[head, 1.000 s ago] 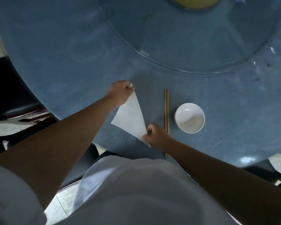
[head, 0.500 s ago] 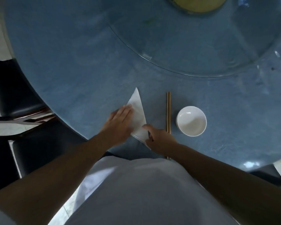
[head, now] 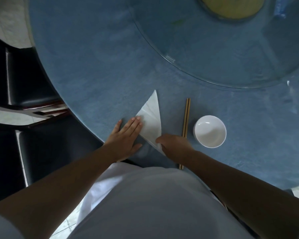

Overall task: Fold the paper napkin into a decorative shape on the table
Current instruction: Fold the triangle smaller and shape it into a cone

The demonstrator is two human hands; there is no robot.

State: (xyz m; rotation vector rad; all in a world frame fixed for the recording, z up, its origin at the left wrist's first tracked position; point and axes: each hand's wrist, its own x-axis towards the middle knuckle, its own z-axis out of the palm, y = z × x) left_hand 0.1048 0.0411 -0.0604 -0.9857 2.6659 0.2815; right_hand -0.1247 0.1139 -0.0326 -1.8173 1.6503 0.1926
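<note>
The left hand (head: 126, 138) lies flat and open, fingertips pressing the napkin's (head: 151, 120) left edge, while the right hand (head: 173, 144) pinches its lower corner at frame centre on the table (head: 93, 75); thin, limp, tearable paper likely wants gentle corner holds.

Dark chairs (head: 33, 100) stand at the left of the frame. Pale floor (head: 9, 19) (upper left) looks tiled; light is dim.
</note>
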